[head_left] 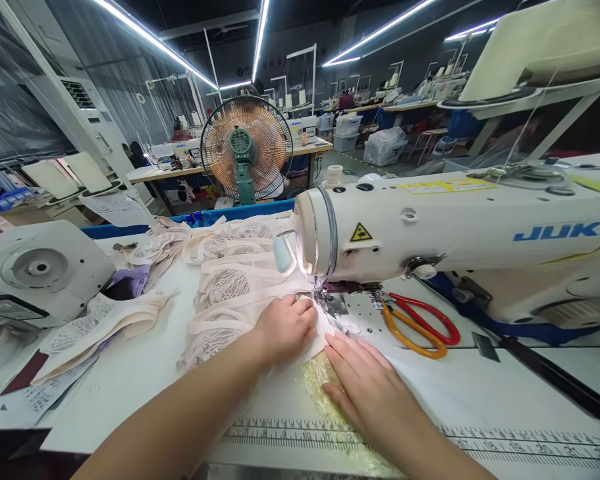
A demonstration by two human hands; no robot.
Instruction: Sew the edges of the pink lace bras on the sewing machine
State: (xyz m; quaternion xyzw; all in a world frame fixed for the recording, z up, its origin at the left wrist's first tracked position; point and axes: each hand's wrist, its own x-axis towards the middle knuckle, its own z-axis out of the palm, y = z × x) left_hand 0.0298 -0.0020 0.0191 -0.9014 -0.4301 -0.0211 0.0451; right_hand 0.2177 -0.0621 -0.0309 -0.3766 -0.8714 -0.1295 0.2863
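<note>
My left hand (287, 327) has its fingers bent down on a pale pink lace bra piece (315, 343), just left of the sewing machine's needle area (320, 293). Its fingertips are curled onto the fabric, and what lies under them is partly hidden. My right hand (363, 380) lies flat with its fingers stretched, touching the near edge of the same piece in front of the presser foot. Under that palm is a yellowish, shiny taped patch (320, 383) on the table. More lace bras (225, 287) lie in a joined row to the left of my left hand.
Scissors (420, 327) with red and orange handles lie right of the needle. A black-handled tool (560, 380) is farther right. A printed ruler (280, 433) runs along the front edge. Another machine head (45, 273) stands left, and a fan (247, 150) behind.
</note>
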